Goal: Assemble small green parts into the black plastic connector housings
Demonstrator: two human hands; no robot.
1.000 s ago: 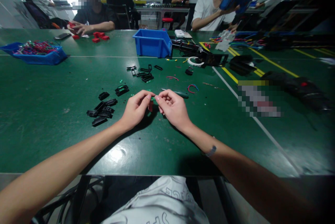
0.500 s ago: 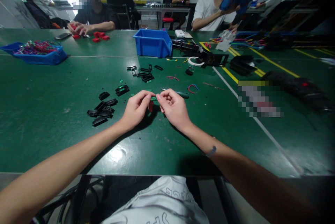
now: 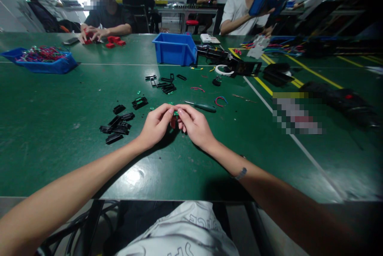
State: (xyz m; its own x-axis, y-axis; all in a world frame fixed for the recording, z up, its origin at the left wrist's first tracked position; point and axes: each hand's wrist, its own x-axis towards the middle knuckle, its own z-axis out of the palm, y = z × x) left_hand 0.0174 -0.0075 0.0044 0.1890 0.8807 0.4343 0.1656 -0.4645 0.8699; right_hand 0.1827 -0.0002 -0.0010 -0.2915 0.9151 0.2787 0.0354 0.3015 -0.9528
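Observation:
A small green circuit board [image 3: 176, 114] is pinched between my two hands above the table, mostly covered by the fingers. My left hand [image 3: 157, 124] grips its left end with thumb and forefinger. On its other end my right hand [image 3: 196, 125] is closed, the fingers curled under. Just beyond my right hand lies a screwdriver [image 3: 203, 107] with a dark green handle. To the left of my hands, several black plastic housings [image 3: 119, 126] lie in a loose pile, and one housing [image 3: 139, 103] near them has a green piece inside.
Small black frames [image 3: 167, 87] lie farther back. A blue bin [image 3: 173, 50] stands behind them; a blue tray [image 3: 60, 64] of wires sits at left. A red-blue wire loop [image 3: 220, 101] lies at right. Across the table a co-worker's hands [image 3: 94, 34] handle red parts.
My right hand has shifted slightly left, its fingers now extended over the board toward my left hand. More of the screwdriver shows. The left hand stays about where it was.

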